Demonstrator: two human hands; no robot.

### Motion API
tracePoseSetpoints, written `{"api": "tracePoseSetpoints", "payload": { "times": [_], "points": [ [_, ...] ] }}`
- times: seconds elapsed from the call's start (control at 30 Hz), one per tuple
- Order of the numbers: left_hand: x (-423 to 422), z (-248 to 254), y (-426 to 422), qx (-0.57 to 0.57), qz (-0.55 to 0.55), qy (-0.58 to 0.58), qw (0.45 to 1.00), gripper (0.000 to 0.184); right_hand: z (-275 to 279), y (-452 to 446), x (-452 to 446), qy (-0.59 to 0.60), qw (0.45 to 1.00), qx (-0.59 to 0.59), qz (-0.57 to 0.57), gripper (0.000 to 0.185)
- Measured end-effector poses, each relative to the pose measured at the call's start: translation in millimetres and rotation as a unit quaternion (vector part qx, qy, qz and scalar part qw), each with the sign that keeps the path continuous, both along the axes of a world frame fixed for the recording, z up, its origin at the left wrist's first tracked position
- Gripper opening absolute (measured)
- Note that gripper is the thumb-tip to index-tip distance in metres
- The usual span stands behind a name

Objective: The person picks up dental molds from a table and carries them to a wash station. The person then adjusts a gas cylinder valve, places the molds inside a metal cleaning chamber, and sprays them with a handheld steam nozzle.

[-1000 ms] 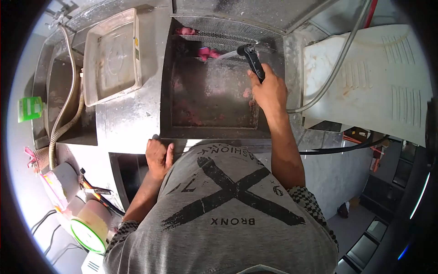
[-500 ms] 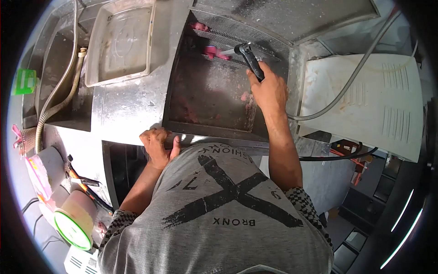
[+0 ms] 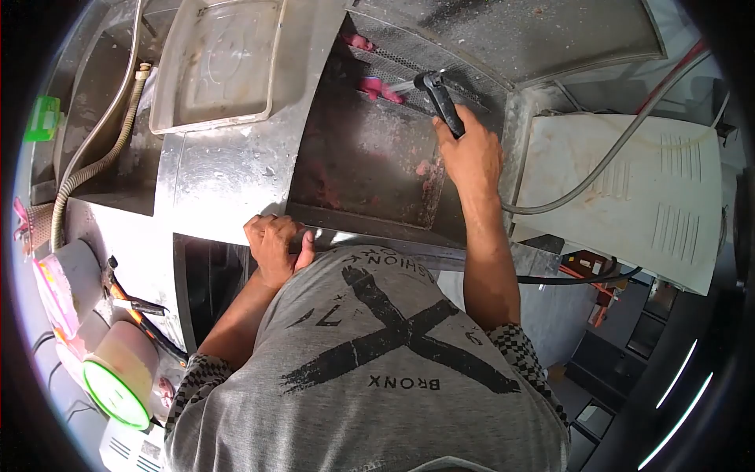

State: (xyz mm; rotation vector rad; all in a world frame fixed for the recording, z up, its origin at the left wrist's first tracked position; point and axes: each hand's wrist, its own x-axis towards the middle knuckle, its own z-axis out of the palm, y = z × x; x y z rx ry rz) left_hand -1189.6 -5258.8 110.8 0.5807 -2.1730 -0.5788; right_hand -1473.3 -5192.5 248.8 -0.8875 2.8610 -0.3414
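Observation:
My right hand [image 3: 472, 153] is wrapped around the handle of a black spray gun [image 3: 444, 106] above the metal washout booth [image 3: 358, 169]. A thin jet leaves its nozzle towards the left, reaching a pink and purple piece [image 3: 381, 88] on the perforated ledge [image 3: 464, 88]. What that piece is, I cannot tell. Another pink piece [image 3: 359, 42] lies farther back. Pink residue [image 3: 426, 169] marks the booth's floor. My left hand [image 3: 275, 248] grips the booth's front rim [image 3: 346, 234], its fingers curled over the metal and the thumb pointing towards my shirt.
A worn plastic tray [image 3: 228, 67] lies on the metal counter to the left, beside a sink with a ribbed hose [image 3: 106, 161]. At the right stands a white vented machine cabinet [image 3: 621, 181], with a grey hose [image 3: 594, 177] crossing it. Tubs, one green-rimmed [image 3: 118, 385], stand lower left.
The view has turned slightly, so the surroundings appear shifted. My right hand still aims the spray gun at the pink and purple piece, and my left hand stays on the rim.

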Motion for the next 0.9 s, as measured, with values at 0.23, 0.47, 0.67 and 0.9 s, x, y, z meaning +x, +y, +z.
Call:
{"api": "tracePoseSetpoints", "payload": {
  "times": [0.23, 0.47, 0.67, 0.9],
  "points": [
    [0, 0, -1, -0.011, -0.009, -0.006, 1.000, 0.026, 7, -2, 3, -0.004, 1.000, -0.004, 0.002, 0.021],
    [0, 1, -1, -0.010, -0.012, 0.003, 1.000, 0.025, 8, 0, 1, 0.014, 0.999, -0.007, 0.028, 0.022],
    [0, 0, -1, -0.009, -0.011, -0.004, 1.000, 0.024, 20, -5, 10, -0.047, 0.998, -0.030, 0.007, 0.023],
    [-1, 1, 0, -0.010, -0.006, -0.007, 1.000, 0.023, 22, -5, 9, -0.055, 0.998, -0.036, 0.003, 0.022]
  ]
}}
